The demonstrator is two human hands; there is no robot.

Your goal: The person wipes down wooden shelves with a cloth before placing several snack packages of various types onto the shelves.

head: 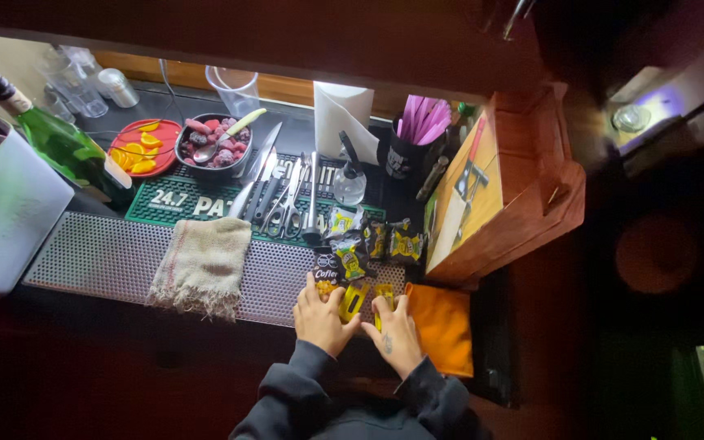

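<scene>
1. Head view: both hands are seen at the near edge of the surface (107,261), on a perforated bar mat.
2. The left hand (319,318) is laid palm-down with its fingers resting on a dark sachet (327,273) and touching a yellow sachet (354,300); whether the grip is closed on either cannot be told.
3. The right hand (393,332) is placed just beside it, its fingertips closed around a second yellow sachet (385,295).
4. Further sachets (372,238) are scattered just beyond the hands.
5. An orange cloth (442,326) is seen beside the right hand, and a beige cloth (203,265) lies to the left of the hands.
6. Behind, metal bar tools (283,195) are laid out on a green mat (173,204), near a bowl of berries (215,145), a red plate of orange slices (142,147) and a green bottle (55,134).
7. A wooden box (507,187) stands at the right.
</scene>
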